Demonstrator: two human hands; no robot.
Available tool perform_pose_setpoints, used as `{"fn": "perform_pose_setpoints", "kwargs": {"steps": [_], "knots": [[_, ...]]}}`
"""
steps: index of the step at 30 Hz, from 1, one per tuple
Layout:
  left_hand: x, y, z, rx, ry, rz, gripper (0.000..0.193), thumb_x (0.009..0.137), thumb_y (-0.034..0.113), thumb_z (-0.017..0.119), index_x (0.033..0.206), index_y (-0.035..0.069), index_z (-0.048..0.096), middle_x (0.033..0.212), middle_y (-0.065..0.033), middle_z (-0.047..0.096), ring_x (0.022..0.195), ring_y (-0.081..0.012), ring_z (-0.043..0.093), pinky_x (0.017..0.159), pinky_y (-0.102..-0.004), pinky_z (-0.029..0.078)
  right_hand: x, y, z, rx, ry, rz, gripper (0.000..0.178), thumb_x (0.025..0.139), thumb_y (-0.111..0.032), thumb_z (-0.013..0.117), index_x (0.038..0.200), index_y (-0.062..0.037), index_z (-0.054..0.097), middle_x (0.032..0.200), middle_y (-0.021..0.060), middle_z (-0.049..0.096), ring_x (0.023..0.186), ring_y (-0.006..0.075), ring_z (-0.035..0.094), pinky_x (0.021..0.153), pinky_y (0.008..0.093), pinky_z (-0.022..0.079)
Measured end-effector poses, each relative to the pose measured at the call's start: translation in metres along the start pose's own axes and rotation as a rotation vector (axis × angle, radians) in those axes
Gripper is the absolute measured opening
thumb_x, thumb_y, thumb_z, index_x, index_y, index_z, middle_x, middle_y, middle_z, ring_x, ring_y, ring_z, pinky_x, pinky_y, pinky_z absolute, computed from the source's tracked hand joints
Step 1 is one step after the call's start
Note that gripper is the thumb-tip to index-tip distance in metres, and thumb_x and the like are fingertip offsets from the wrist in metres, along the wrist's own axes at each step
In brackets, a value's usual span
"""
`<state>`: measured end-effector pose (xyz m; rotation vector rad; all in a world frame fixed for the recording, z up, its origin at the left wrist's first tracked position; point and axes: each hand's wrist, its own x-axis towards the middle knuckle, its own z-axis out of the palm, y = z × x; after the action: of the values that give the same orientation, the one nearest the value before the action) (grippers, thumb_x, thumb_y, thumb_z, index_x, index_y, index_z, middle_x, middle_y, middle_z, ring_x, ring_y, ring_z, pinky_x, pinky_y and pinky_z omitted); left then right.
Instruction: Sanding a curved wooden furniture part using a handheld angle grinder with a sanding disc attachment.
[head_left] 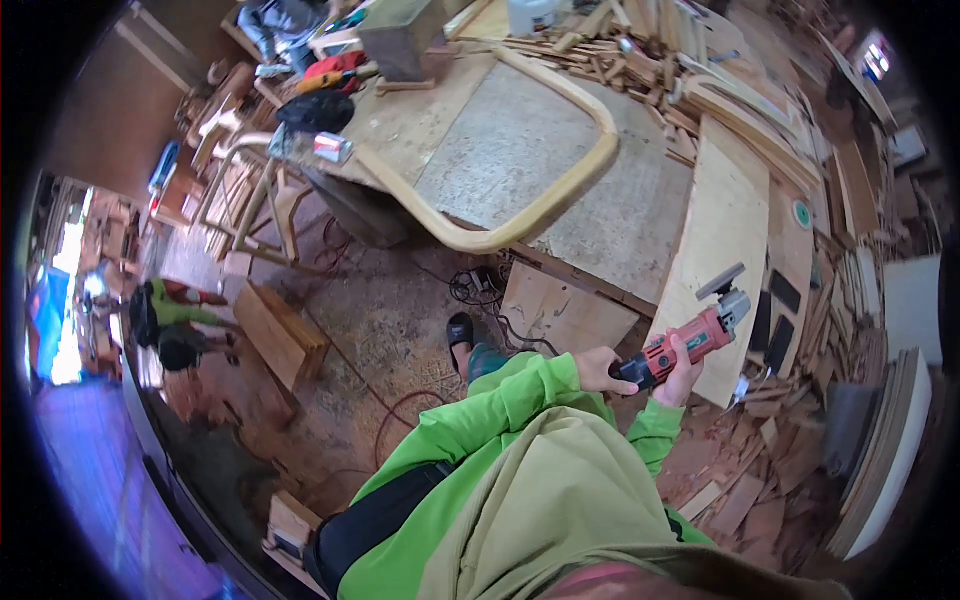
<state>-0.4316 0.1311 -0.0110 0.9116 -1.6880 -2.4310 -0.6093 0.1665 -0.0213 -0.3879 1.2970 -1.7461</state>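
Note:
I hold a red and black angle grinder (pixel 690 345) out to the right of my body. My right hand (pixel 680 378) is wrapped around its red body, and my left hand (pixel 600 371) is closed at its black rear end. The grinder's grey head points up and away from me, with a disc (pixel 722 282) tilted above it. Beyond the tool lies a long pale board (pixel 708 240). A curved wooden frame piece (pixel 482 240), bent in a U, rests on the worktable (pixel 500 150) and juts past its near edge.
Wood offcuts (pixel 650 60) pile up at the table's far right, and more scraps (pixel 745 505) litter the floor at right. Cords (pixel 475 285) run below the table. At left, a person (pixel 175 325) bends near stacked boards (pixel 280 335). A chair-like frame (pixel 265 195) stands left of the table.

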Motion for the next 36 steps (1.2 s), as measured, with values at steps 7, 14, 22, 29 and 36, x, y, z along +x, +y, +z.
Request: {"fn": "perform_pose_setpoints", "kwargs": {"steps": [7, 14, 22, 29, 36], "knots": [[0.024, -0.012, -0.002, -0.051, -0.121, 0.113, 0.059, 0.080, 0.029, 0.075, 0.123, -0.002, 0.047, 0.086, -0.0062, 0.061, 0.068, -0.0144, 0.060, 0.065, -0.0283, 0.053, -0.017, 0.002, -0.010, 0.198, -0.070, 0.013, 0.041, 0.074, -0.008, 0.070, 0.110, 0.0019, 0.051, 0.091, 0.0130, 0.062, 0.083, 0.0268, 0.065, 0.076, 0.0390, 0.055], [0.031, -0.015, 0.006, 0.024, -0.035, 0.094, 0.038, 0.073, 0.012, 0.079, 0.102, 0.000, 0.058, 0.083, -0.0062, 0.062, 0.071, -0.0136, 0.061, 0.061, -0.0276, 0.051, -0.027, -0.003, -0.016, 0.228, -0.369, -0.027, 0.060, 0.075, -0.013, 0.070, 0.125, -0.0014, 0.041, 0.105, 0.0171, 0.061, 0.100, 0.0304, 0.062, 0.090, 0.0419, 0.050], [0.071, 0.012, -0.020, 0.055, 0.293, 0.107, 0.024, 0.071, 0.013, 0.076, 0.087, 0.001, 0.064, 0.069, -0.0014, 0.061, 0.056, -0.0094, 0.056, 0.054, -0.0262, 0.047, -0.007, 0.008, -0.021, -0.227, -0.250, 0.054, 0.042, 0.086, -0.020, 0.070, 0.117, 0.0021, 0.052, 0.103, 0.0073, 0.063, 0.095, 0.0134, 0.060, 0.082, 0.0266, 0.048], [0.106, -0.015, -0.090, 0.045, 0.693, 0.252, 0.020, 0.072, 0.015, 0.076, 0.079, 0.003, 0.063, 0.065, -0.0031, 0.062, 0.051, -0.0119, 0.059, 0.047, -0.0260, 0.045, -0.063, 0.037, -0.083, -0.226, -0.169, 0.123, 0.045, 0.085, -0.017, 0.071, 0.119, 0.0034, 0.050, 0.108, 0.0115, 0.062, 0.097, 0.0156, 0.060, 0.083, 0.0276, 0.049], [0.129, -0.023, -0.121, 0.282, 1.173, 0.035, 0.055, 0.056, 0.039, 0.081, 0.088, -0.004, 0.065, 0.079, -0.0187, 0.067, 0.079, -0.0304, 0.067, 0.074, -0.0392, 0.051, -0.076, 0.141, -0.166, -0.338, -0.109, 0.377, 0.029, 0.089, -0.013, 0.064, 0.113, 0.0012, 0.055, 0.091, 0.0075, 0.067, 0.078, 0.0162, 0.065, 0.067, 0.0288, 0.053]]}}
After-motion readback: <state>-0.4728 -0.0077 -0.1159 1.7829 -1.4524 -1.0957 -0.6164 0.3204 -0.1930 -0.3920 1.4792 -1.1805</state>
